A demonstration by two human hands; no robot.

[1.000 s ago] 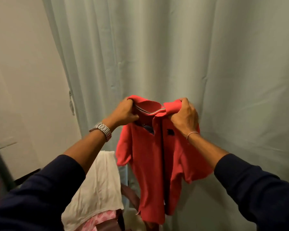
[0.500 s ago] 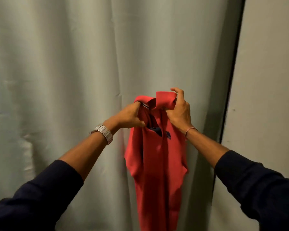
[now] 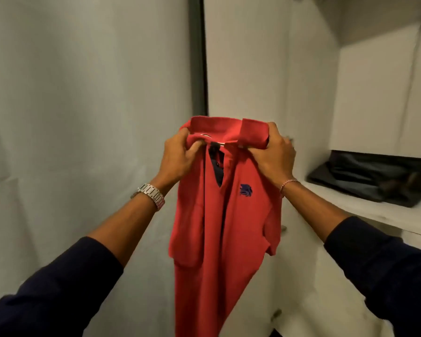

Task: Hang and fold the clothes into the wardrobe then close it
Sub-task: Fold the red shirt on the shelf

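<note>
A red polo shirt [image 3: 229, 227] with a dark blue logo on its chest hangs in the air in front of me, held at the collar. My left hand [image 3: 178, 158] grips the left side of the collar. My right hand [image 3: 272, 159] grips the right side, thumb over the folded collar flap. The shirt hangs down past the bottom of the view. To the right is the open white wardrobe [image 3: 374, 93], with a shelf [image 3: 365, 207] at about hand height.
A pale curtain [image 3: 83, 117] fills the left half, ending at a dark vertical strip [image 3: 198, 57]. A folded dark garment [image 3: 372, 178] lies on the wardrobe shelf. Small metal fittings show on the white panel below the shelf.
My view has swung right, from the curtain to the open wardrobe and its shelf. Both hands keep hold of the shirt collar, which is now spread wider, and the logo faces me.
</note>
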